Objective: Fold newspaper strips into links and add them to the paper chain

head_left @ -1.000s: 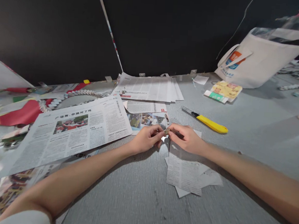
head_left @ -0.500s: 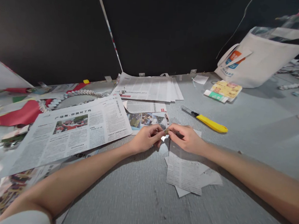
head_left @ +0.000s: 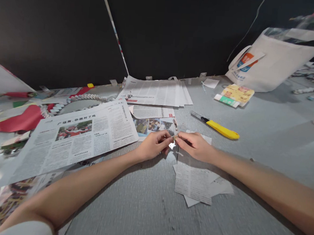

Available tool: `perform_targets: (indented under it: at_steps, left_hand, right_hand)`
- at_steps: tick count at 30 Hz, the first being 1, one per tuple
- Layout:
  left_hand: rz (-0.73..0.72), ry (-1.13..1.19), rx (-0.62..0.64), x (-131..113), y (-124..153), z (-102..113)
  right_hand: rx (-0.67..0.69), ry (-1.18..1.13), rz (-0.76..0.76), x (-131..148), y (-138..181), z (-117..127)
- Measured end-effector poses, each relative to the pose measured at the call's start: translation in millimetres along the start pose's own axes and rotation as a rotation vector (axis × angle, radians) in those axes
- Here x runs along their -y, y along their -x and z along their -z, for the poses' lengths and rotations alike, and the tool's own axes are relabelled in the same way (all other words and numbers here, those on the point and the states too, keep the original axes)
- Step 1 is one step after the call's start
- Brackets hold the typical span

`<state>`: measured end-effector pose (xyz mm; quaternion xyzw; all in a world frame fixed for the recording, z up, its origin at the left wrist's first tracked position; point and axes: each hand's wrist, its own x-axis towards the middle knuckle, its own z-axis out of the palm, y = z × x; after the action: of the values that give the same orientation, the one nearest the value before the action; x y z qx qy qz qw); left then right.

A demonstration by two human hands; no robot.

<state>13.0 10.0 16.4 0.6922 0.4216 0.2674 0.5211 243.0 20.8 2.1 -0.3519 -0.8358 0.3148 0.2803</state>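
Between the fingertips of my left hand (head_left: 156,144) and my right hand (head_left: 194,144) is a small folded piece of paper (head_left: 175,137). Both hands pinch it, and the fingers cover most of it. A little white shiny patch (head_left: 172,145) shows just below the fingertips. Cut newspaper pieces (head_left: 194,182) lie in a loose pile under and below my right hand. Beyond my left hand is a printed sheet with colour photos (head_left: 155,125). A yellow utility knife (head_left: 222,129) rests to the upper right, blade out, touched by neither hand.
A large newspaper sheet (head_left: 77,137) spreads at the left, near red paper (head_left: 22,119) and a folded-paper chain (head_left: 88,97). Stacked newspapers (head_left: 153,92) lie at the back against the dark panel (head_left: 179,33). A white bag (head_left: 279,61) and a yellow packet (head_left: 239,94) are at the right.
The fingertips have shifted very slightly on the small paper piece, and my right hand is a touch further left. Everything else stays where it was.
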Motion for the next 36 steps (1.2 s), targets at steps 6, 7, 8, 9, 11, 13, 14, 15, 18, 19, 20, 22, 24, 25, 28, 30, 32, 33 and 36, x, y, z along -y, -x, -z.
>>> perform_targets:
  at_steps: [6, 7, 8, 9, 11, 13, 14, 15, 18, 19, 20, 22, 24, 25, 28, 30, 32, 33, 36]
  left_hand:
    - [0.003, -0.014, 0.006, -0.9, 0.8, -0.3]
    - [0.002, -0.019, 0.006, -1.2, 0.9, -0.4]
    - [0.002, -0.025, 0.006, -1.4, 0.9, -0.6]
    - [0.002, -0.027, 0.006, -1.7, 0.9, -0.6]
    - [0.003, -0.026, 0.008, -2.1, 0.9, -0.7]
    - [0.004, -0.021, 0.012, -2.1, 0.9, -0.6]
    - [0.004, -0.021, 0.011, -2.0, 1.0, -0.5]
    - [0.004, -0.023, 0.009, -1.7, 1.0, -0.4]
    - [-0.004, -0.031, 0.009, -0.9, 1.1, -0.4]
    - [-0.006, -0.031, 0.013, -0.7, 1.1, -0.4]
    - [-0.009, -0.030, 0.017, -0.6, 1.1, -0.5]
    - [-0.014, -0.021, 0.021, -0.4, 1.0, -0.6]
    - [-0.018, -0.012, 0.020, -0.1, 0.8, -0.6]
    - [-0.019, -0.007, 0.022, 0.0, 0.7, -0.5]
    - [-0.020, 0.003, 0.028, 0.4, 0.5, 0.0]
    - [-0.023, 0.002, 0.030, 0.4, 0.5, 0.3]
    - [-0.030, -0.007, 0.038, 0.0, 0.5, 0.6]
    - [-0.031, -0.013, 0.046, -0.2, 0.6, 0.8]
    - [-0.030, -0.025, 0.062, -0.4, 0.8, 1.2]
  right_hand:
    - [-0.001, -0.014, 0.034, -0.5, 1.4, -0.9]
    - [-0.002, -0.010, 0.040, -0.8, 1.7, -0.9]
    - [-0.001, -0.002, 0.044, -1.1, 1.8, -0.9]
    - [0.000, 0.009, 0.047, -1.5, 2.0, -0.9]
    - [0.006, 0.023, 0.055, -2.3, 1.9, -0.8]
    - [0.009, 0.028, 0.061, -2.7, 1.6, -0.6]
    - [0.011, 0.030, 0.064, -2.8, 1.3, -0.5]
    - [0.015, 0.031, 0.068, -2.7, 1.0, -0.3]
    - [0.030, 0.030, 0.086, -2.4, 0.1, 0.2]
    - [0.033, 0.029, 0.087, -2.1, -0.1, 0.3]
    - [0.034, 0.026, 0.083, -1.9, -0.2, 0.5]
    - [0.036, 0.019, 0.063, -0.9, -0.3, 0.8]
    - [0.036, 0.006, 0.045, 0.4, -0.3, 1.1]
    - [0.037, -0.001, 0.039, 1.0, -0.3, 1.3]
    - [0.029, -0.026, 0.017, 2.1, -0.4, 1.8]
    - [0.028, -0.050, 0.000, 1.8, -0.6, 2.1]
    - [0.038, -0.084, -0.012, 1.0, -1.1, 2.4]
    - [0.048, -0.103, -0.015, 0.7, -1.4, 2.6]
    - [0.070, -0.160, -0.026, 0.4, -2.4, 3.3]
